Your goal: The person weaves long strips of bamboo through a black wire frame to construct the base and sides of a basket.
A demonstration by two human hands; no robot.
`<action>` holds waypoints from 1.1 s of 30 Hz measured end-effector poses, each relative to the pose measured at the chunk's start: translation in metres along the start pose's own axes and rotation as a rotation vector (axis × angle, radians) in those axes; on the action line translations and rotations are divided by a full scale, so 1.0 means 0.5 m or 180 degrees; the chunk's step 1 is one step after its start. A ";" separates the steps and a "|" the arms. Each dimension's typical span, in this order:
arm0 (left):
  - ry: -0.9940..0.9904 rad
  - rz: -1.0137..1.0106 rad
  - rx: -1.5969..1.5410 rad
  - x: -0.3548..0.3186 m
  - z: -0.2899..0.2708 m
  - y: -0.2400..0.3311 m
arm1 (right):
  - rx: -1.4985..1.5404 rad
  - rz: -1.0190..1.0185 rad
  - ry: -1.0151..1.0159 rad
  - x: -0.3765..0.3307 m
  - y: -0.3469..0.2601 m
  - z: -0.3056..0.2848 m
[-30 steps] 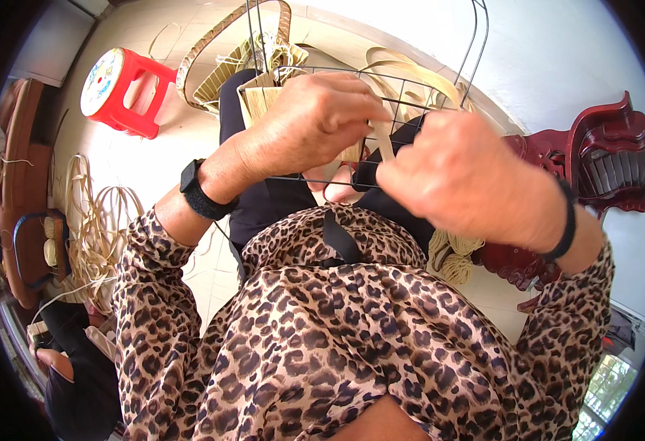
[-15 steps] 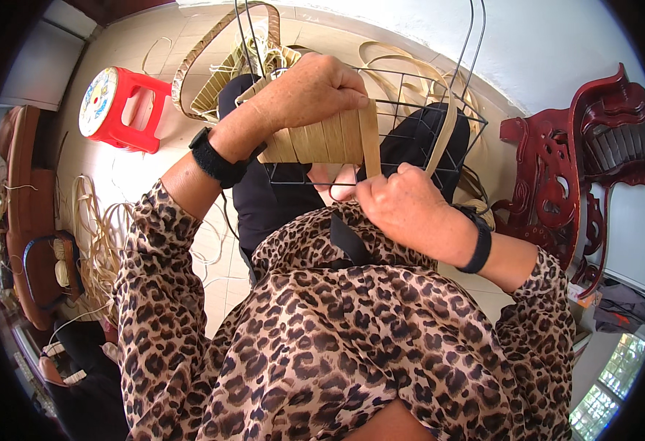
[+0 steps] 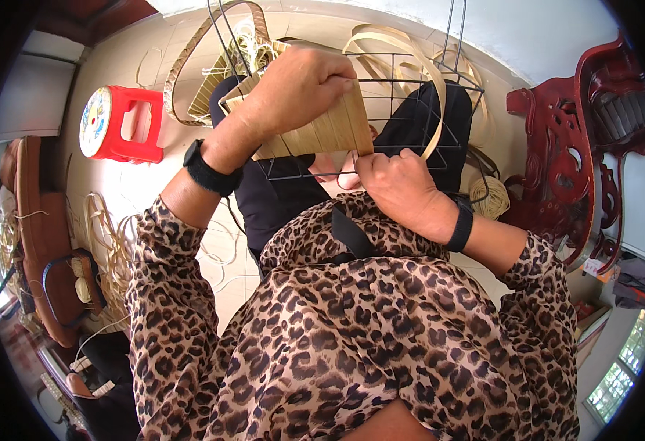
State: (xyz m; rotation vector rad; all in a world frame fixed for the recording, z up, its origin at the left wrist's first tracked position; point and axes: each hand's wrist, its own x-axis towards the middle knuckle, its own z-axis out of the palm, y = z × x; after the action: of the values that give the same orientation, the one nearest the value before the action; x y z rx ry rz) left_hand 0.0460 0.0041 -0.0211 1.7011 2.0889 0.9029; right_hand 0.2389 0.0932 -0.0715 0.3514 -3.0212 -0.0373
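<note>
I view a wire frame point(image 3: 411, 81) held over the person's thighs, its left part wrapped in tan strips point(image 3: 330, 134). Left hand point(image 3: 304, 90): gripping the wrapping's upper edge. Right hand point(image 3: 400, 182): clenched on the loose strip point(image 3: 441, 103) at the lower edge.

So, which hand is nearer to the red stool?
Left. The left hand is right of the red stool, apart from it; the right hand is farther right and lower in view.

The strip point(image 3: 357, 121) is tan, the frame point(image 3: 311, 176) black.
</note>
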 end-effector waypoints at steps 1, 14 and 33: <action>-0.0032 0.0022 -0.0004 -0.002 0.007 0.006 | -0.0056 0.0001 -0.0057 0.003 -0.004 0.001; 0.1044 0.0413 0.1646 -0.103 0.138 0.063 | -0.0347 -0.0065 -0.0166 -0.002 -0.023 -0.017; 0.0909 0.0133 0.1521 -0.093 0.107 0.048 | 0.3951 0.2310 -0.0130 -0.044 -0.007 -0.053</action>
State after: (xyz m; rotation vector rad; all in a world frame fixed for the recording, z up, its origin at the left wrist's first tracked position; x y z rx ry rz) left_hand 0.1080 -0.0231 -0.0535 1.9379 2.6346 0.7316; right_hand 0.2637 0.0945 -0.0474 -0.6935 -2.5598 1.8382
